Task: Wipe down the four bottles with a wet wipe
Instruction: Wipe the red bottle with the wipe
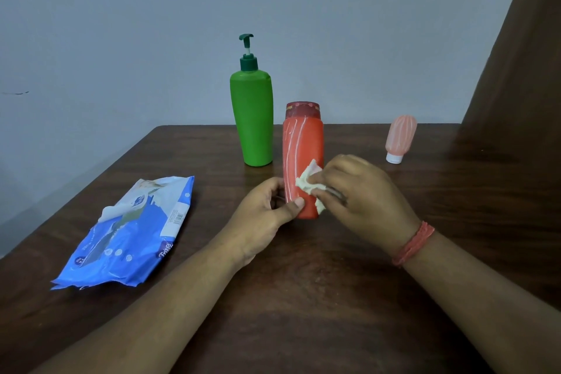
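On a wooden table, the left hand gripped an orange bottle while the right hand pinched a wet wipe against it; a green pump bottle and a pink bottle stood apart, seemingly awaiting wiping, a fourth unseen.

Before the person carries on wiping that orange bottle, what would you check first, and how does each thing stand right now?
1. Orange bottle steadied: ok, the left hand holds its lower part.
2. Wet wipe in the grip: ok, the right hand pinches it against the bottle.
3. Bottle upright on the table: ok.
4. Green pump bottle out of the way: ok, it stands behind, apart.
5. Four bottles present: not ok, only three show, counting the pink bottle.
6. Wipe wet enough: cannot tell.
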`<action>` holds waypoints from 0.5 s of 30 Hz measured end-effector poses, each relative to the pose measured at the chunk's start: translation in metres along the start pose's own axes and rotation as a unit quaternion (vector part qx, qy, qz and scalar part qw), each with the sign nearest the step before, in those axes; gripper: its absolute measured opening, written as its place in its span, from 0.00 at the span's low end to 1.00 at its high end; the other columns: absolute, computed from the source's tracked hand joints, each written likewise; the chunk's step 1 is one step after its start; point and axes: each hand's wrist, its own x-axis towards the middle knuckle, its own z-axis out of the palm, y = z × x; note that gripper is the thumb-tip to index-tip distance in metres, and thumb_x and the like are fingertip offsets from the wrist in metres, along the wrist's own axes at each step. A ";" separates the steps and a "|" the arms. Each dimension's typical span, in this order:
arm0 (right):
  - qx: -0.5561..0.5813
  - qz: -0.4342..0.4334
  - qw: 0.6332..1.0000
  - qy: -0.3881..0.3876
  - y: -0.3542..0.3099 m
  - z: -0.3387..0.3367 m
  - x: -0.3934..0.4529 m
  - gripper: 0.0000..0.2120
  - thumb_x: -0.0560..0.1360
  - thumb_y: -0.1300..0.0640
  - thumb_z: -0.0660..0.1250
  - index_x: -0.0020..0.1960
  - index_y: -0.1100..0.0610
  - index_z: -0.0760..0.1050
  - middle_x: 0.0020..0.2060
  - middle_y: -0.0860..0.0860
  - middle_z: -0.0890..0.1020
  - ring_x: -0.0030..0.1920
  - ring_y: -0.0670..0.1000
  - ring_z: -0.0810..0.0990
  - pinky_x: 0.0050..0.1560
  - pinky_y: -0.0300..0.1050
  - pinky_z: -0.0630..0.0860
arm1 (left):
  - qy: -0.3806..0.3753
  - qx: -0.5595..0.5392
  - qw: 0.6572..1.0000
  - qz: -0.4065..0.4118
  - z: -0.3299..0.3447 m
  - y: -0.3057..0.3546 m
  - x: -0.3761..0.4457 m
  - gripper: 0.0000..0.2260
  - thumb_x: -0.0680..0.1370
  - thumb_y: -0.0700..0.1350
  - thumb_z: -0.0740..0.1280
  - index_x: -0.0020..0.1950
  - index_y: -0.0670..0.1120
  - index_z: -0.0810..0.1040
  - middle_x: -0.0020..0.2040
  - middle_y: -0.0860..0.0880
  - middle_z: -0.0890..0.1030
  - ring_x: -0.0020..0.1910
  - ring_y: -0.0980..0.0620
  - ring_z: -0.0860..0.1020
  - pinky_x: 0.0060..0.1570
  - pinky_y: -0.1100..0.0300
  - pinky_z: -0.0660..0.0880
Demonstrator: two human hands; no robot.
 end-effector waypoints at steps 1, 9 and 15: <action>0.006 -0.019 1.000 -0.020 -0.001 0.000 -0.001 0.10 0.77 0.54 0.71 0.57 0.55 0.82 0.49 0.49 0.81 0.50 0.50 0.79 0.47 0.47 0.78 | 0.001 -0.002 1.000 0.001 0.000 -0.001 0.000 0.12 0.78 0.43 0.72 0.61 0.47 0.79 0.56 0.48 0.85 0.58 0.49 0.81 0.60 0.55 0.76; 0.035 0.064 0.996 0.050 -0.001 0.006 -0.002 0.10 0.78 0.53 0.70 0.58 0.54 0.82 0.49 0.47 0.79 0.49 0.42 0.74 0.49 0.36 0.70 | -0.026 -0.102 0.994 -0.013 0.001 0.001 -0.003 0.25 0.71 0.48 0.75 0.67 0.46 0.76 0.63 0.47 0.82 0.65 0.47 0.79 0.67 0.45 0.74; 0.082 0.088 0.991 0.064 -0.001 0.007 -0.004 0.10 0.78 0.55 0.71 0.58 0.55 0.81 0.51 0.48 0.80 0.50 0.44 0.77 0.50 0.43 0.78 | -0.026 -0.101 0.995 -0.009 0.004 0.004 -0.004 0.25 0.68 0.43 0.77 0.64 0.50 0.78 0.62 0.48 0.82 0.64 0.48 0.79 0.65 0.49 0.76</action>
